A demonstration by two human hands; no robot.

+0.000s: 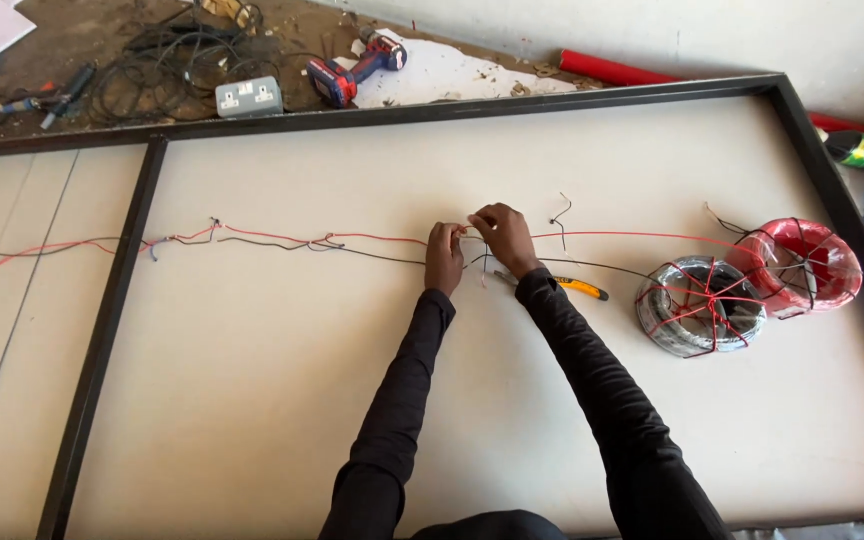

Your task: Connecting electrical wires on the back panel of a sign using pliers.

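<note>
Both hands pinch wires on a white panel

Left hand [443, 252] and right hand [501, 235] each grip the red wire [372, 238] and black wire [382, 257]; cutter [572, 287] just beside.

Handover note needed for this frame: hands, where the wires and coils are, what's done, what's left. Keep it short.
Left hand: pinching the red wire and black wire where they meet, mid-panel.
Right hand: fingers closed on the same spot, working a thin tie.
Wires run side by side across the white panel, from the left edge to the black coil and red coil on the right.
Yellow knife lies just right of the right wrist.
Done: ties show at two points left of the hands.
Left: the stretch from the hands to the coils shows no ties; one loose tie piece lies beyond the hands.
</note>
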